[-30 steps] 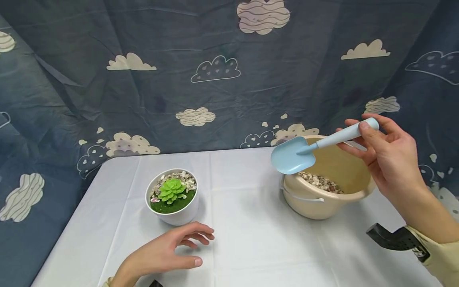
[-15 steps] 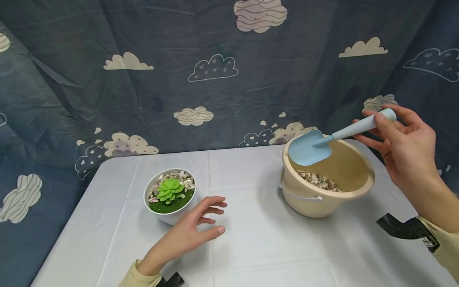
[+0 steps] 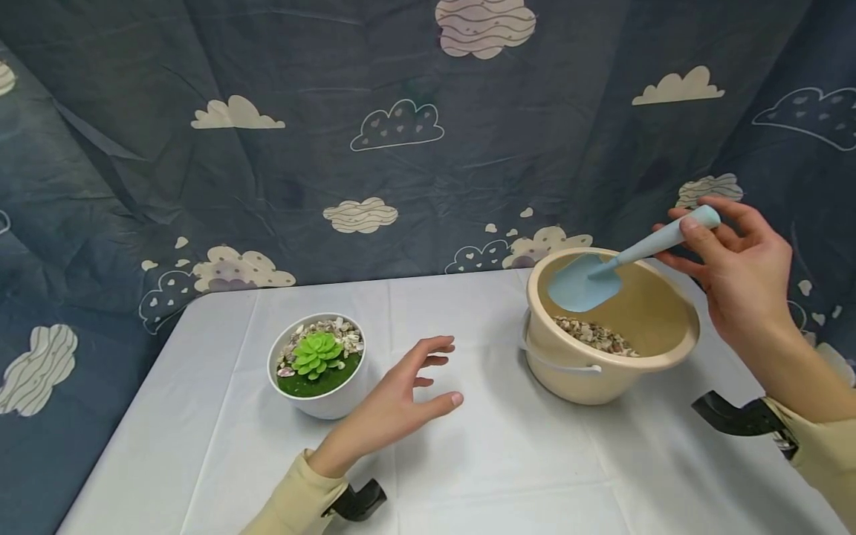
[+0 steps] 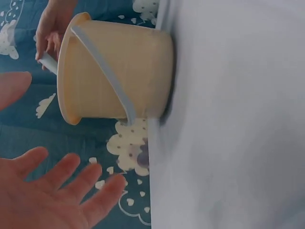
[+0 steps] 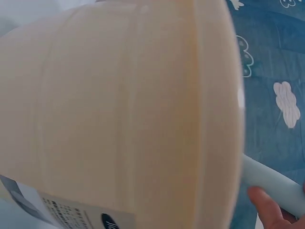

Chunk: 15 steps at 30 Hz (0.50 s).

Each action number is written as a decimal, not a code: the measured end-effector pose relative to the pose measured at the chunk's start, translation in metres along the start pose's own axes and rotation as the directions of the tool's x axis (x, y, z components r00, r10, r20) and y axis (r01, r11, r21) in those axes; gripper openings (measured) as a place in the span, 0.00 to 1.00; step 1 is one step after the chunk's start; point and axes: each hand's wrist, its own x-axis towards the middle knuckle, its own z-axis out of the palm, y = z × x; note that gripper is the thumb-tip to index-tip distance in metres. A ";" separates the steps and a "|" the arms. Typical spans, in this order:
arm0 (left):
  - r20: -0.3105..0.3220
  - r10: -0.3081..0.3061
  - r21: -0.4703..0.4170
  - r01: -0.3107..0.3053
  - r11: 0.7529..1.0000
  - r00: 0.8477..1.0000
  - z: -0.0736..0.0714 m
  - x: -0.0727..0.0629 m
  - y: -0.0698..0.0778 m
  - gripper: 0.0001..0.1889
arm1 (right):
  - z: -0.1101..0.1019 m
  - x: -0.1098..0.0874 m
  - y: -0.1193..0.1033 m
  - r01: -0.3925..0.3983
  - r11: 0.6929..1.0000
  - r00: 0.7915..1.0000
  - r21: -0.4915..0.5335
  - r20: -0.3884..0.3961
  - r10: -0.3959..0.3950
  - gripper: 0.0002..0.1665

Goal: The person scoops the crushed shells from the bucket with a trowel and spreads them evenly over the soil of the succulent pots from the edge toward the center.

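Note:
My right hand [image 3: 742,260] grips the pale handle of a light blue trowel [image 3: 585,283], whose blade dips over the mouth of a beige bucket [image 3: 588,383]. Small mixed pebbles [image 3: 595,336] lie at the bottom of that bucket. In the right wrist view the bucket's side [image 5: 119,105] fills most of the picture and hides the blade. My left hand [image 3: 397,405] hovers over the table between the pot and the bucket, fingers spread and slightly bent, holding nothing. The left wrist view shows its fingers pointing toward the bucket [image 4: 119,71].
A white pot [image 3: 334,405] with a green succulent [image 3: 318,355], pebbles and green moss stands left on the white cloth-covered table [image 3: 468,483]. The bucket's white handle [image 3: 562,366] hangs down its front. A dark blue cloud-patterned curtain [image 3: 301,171] rises behind the table.
My left hand has moved up and right, from in front of the pot toward the bucket. The trowel has shifted right and lower, from above the bucket's left rim to over its opening.

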 end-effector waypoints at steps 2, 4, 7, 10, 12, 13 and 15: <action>0.006 0.005 0.008 -0.005 1.000 1.000 0.004 0.007 0.000 0.34 | -0.001 0.000 0.002 -0.005 1.000 1.000 0.011 0.008 0.005 0.30; 0.014 0.013 0.016 -0.013 1.000 1.000 0.006 0.014 0.001 0.35 | -0.001 0.000 0.003 -0.011 1.000 1.000 0.022 0.016 0.010 0.30; 0.024 0.028 0.023 -0.029 0.999 0.999 0.010 0.025 0.001 0.36 | -0.001 -0.001 0.005 -0.011 1.000 1.000 0.010 0.024 0.011 0.30; 0.024 0.037 0.013 -0.038 0.999 0.999 0.013 0.034 0.002 0.36 | -0.001 -0.002 0.009 -0.019 0.999 1.000 -0.048 0.020 0.020 0.30; 0.017 0.045 0.010 -0.045 0.999 0.999 0.015 0.039 0.001 0.36 | 0.000 -0.003 0.012 -0.027 0.996 0.999 -0.086 0.016 0.028 0.30; 0.010 0.050 0.011 -0.050 0.999 0.999 0.016 0.042 0.001 0.36 | 0.000 -0.003 0.013 -0.032 0.994 0.999 -0.103 0.014 0.034 0.29; -0.009 0.060 0.015 -0.060 0.998 0.998 0.019 0.046 0.000 0.36 | 0.001 -0.003 0.017 -0.038 0.990 0.999 -0.133 0.016 0.040 0.29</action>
